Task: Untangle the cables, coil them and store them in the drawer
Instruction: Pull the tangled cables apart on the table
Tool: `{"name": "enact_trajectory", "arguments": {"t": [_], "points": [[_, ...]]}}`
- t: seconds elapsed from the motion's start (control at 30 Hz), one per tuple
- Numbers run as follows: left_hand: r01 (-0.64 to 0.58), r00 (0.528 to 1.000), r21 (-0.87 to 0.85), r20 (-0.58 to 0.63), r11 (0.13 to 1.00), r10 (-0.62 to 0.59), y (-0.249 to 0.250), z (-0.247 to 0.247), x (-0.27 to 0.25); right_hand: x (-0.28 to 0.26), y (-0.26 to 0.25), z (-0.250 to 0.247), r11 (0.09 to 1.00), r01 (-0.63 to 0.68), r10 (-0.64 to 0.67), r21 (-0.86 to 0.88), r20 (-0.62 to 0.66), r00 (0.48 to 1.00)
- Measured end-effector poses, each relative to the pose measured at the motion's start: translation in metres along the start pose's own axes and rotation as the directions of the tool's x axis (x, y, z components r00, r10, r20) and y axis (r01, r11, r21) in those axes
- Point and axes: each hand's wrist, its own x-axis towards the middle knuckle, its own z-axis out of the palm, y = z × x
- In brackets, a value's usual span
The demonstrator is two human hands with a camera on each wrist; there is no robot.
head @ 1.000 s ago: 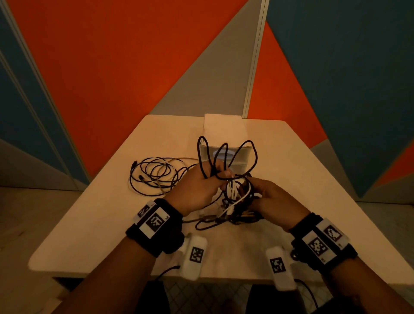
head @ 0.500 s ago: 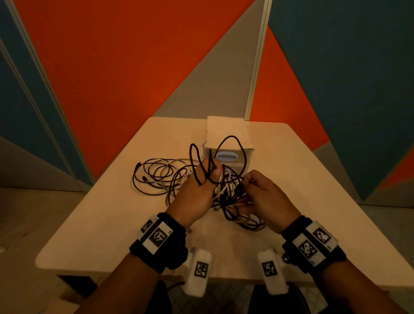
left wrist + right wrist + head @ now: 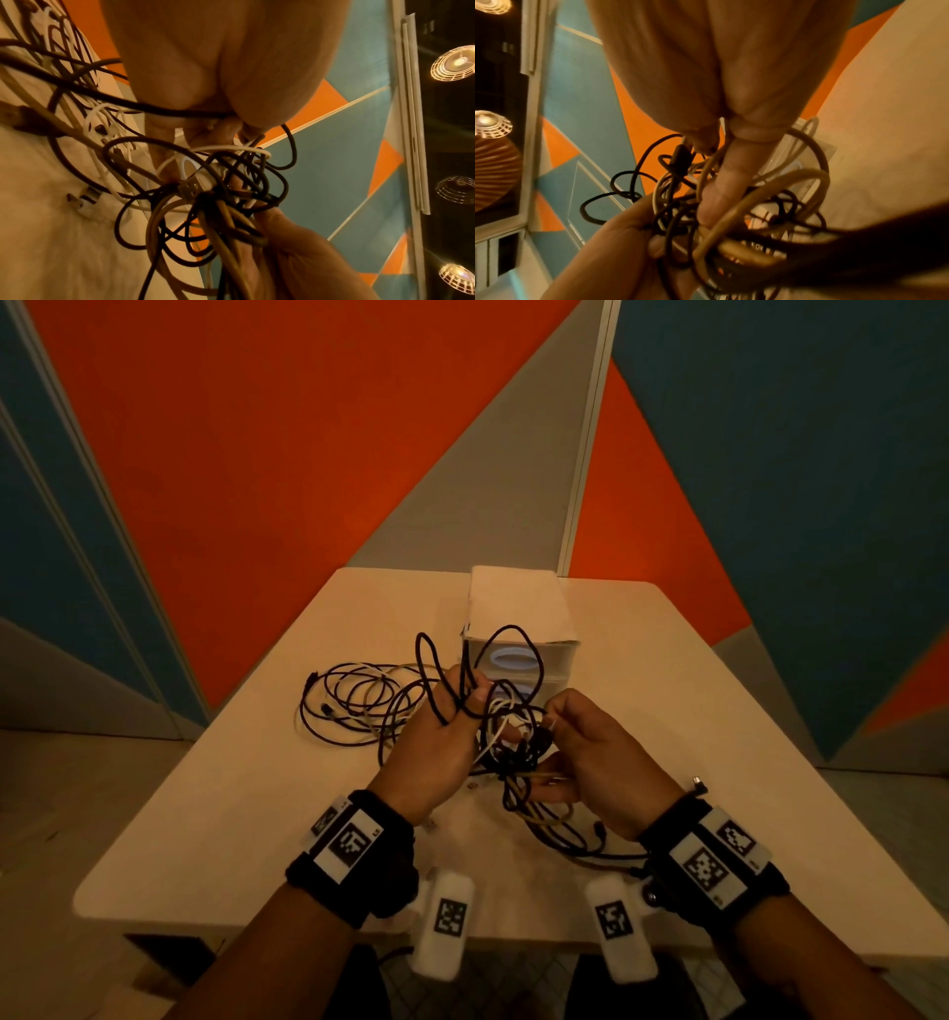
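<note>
vs 0.5 s ago, both hands are sitting a bit lower and closer in, w/ the cable tangle point(image 3: 513, 737) held just above the surface point(image 3: 215, 814) in front of the drawer unit point(image 3: 518, 629). left hand point(image 3: 436, 747) is curling round thin black loops; right hand point(image 3: 590, 757) is pinching a strand. cords are round, black, white and beige, some braided; more are lying looped at left.

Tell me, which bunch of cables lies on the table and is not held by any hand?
The loose loops of cable to the left of the left hand. They lie flat on the table; the other tangle is held up between both hands.
</note>
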Motion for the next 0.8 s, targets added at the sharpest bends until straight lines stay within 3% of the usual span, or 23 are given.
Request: {"name": "enact_trajectory", "arguments": {"t": [0.13,0.27,0.37,0.43,0.53,0.67,0.8], "points": [[0.010,1.000,0.020,0.009,1.000,-0.010,0.001,-0.004,-0.004,0.000,-0.005,-0.006,0.989,0.069,-0.065,-0.130,0.028,0.997],[0.026,0.999,-0.120,-0.042,0.992,-0.031,-0.001,-0.002,-0.010,-0.003,-0.006,-0.008,0.958,0.092,-0.094,-0.271,0.006,0.996],[0.081,0.995,-0.206,-0.032,0.975,-0.090,0.000,0.001,-0.013,-0.002,0.001,-0.007,0.852,0.128,-0.141,-0.508,0.013,0.990],[0.097,0.995,-0.154,-0.025,0.983,-0.102,-0.003,0.000,-0.014,-0.003,0.007,-0.006,0.762,0.145,-0.151,-0.631,0.045,0.988],[0.110,0.994,-0.125,0.001,0.986,-0.111,-0.006,-0.006,-0.018,-0.004,0.010,-0.007,0.785,0.108,-0.115,-0.610,0.027,0.993],[0.195,0.974,-0.183,0.150,0.964,-0.169,-0.008,-0.012,-0.025,-0.006,0.005,-0.002,0.839,0.076,-0.097,-0.538,-0.010,0.995],[0.102,0.975,-0.070,0.206,0.992,-0.086,0.004,-0.014,-0.030,-0.006,-0.004,0.001,0.837,0.096,-0.095,-0.539,0.031,0.995]]}}
